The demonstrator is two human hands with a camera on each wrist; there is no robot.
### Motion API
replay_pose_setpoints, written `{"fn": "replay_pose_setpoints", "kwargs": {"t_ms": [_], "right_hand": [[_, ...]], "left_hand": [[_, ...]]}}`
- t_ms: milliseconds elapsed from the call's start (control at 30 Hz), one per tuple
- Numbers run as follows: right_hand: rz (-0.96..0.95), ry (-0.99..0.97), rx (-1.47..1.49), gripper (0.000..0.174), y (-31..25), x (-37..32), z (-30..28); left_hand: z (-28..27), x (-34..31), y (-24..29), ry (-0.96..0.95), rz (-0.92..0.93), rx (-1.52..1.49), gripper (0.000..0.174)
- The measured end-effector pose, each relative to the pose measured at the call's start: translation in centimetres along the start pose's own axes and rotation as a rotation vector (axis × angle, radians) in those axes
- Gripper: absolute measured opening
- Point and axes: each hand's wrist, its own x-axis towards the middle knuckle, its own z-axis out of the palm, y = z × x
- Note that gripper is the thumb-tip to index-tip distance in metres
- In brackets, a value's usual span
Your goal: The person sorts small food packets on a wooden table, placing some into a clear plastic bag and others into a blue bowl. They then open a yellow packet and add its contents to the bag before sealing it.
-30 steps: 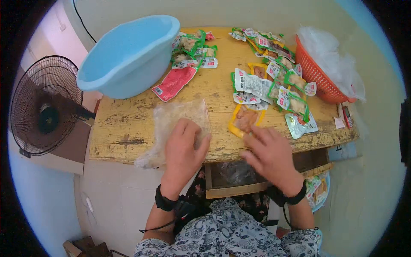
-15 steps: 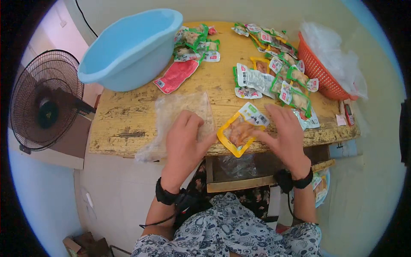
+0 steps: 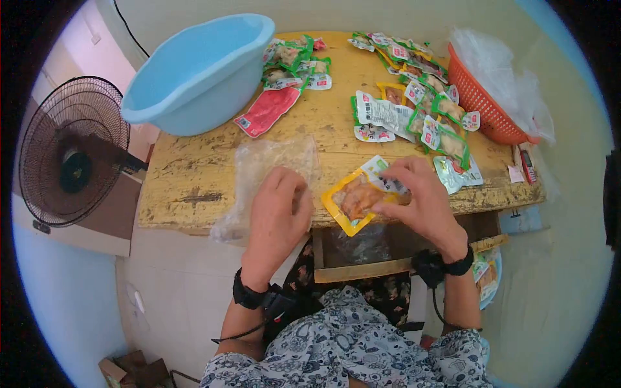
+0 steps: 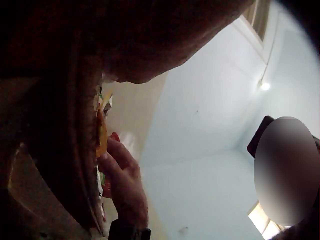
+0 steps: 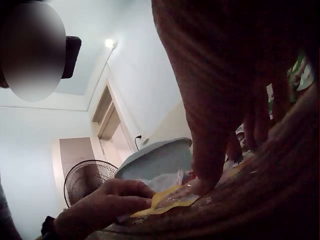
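My right hand (image 3: pixel 424 197) grips the printed end of a yellow-edged food packet (image 3: pixel 354 200), thumb on the near side and fingers at the far side. Brownish pieces show through its clear window. The packet lies tilted at the table's front edge between both hands. Over a clear plastic bag (image 3: pixel 259 161) my left hand (image 3: pixel 277 207) has curled fingers, thumb close to the forefinger, at the bag's right part. In the right wrist view, the left hand (image 5: pixel 107 205) reaches close to the packet (image 5: pixel 172 199), with crinkled clear plastic (image 5: pixel 167 180) behind it.
A blue basin (image 3: pixel 194 77) stands at the back left, beside green packets (image 3: pixel 291 58) and a red packet (image 3: pixel 272 110). Several packets (image 3: pixel 446 142) are heaped at the right, near a red basket (image 3: pixel 485 103) of plastic bags. Below the table edge, a drawer (image 3: pixel 362 271) stands pulled out.
My right hand has drawn the yellow-edged packet nearer and left, turning it so its printed end faces right. The left thumb has folded in toward the fingers, and the plastic bag has shifted slightly.
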Motion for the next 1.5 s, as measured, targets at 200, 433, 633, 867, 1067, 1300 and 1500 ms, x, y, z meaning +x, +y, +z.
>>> {"fn": "replay_pose_setpoints", "kwargs": {"t_ms": [200, 433, 633, 867, 1067, 1300, 1500], "right_hand": [[-0.060, 0.094, -0.217, 0.058, -1.9, -2.1, -0.8], [-0.028, -0.006, -0.067, 0.060, -7.9, -2.9, 1.4], [-0.098, 0.038, -0.026, 0.052, -6.5, -3.0, 3.5], [0.042, 0.339, 0.212, 0.036, -3.6, -6.8, 1.5], [0.506, 0.596, 0.514, 0.018, -2.9, -9.8, 2.2], [0.604, 0.329, 0.106, 0.034, -3.2, -9.6, 2.6], [0.695, 0.228, 0.228, 0.038, -2.2, -8.7, 3.0]], "left_hand": [[-0.2, -0.9, 0.5, 0.041, -0.098, -0.177, 0.005], [-0.1, -0.6, 0.5, 0.041, -0.058, -0.138, 0.011], [-1.1, -1.2, 1.0, 0.020, -0.081, -0.151, 0.018], [-0.5, -1.3, 0.4, 0.014, -0.079, -0.185, 0.014], [-0.5, -1.2, 1.5, -0.023, -0.093, -0.165, 0.009], [0.6, -1.5, 2.7, -0.040, -0.060, -0.186, 0.009], [1.0, -1.5, 3.2, -0.072, -0.029, -0.182, 0.008]]}}
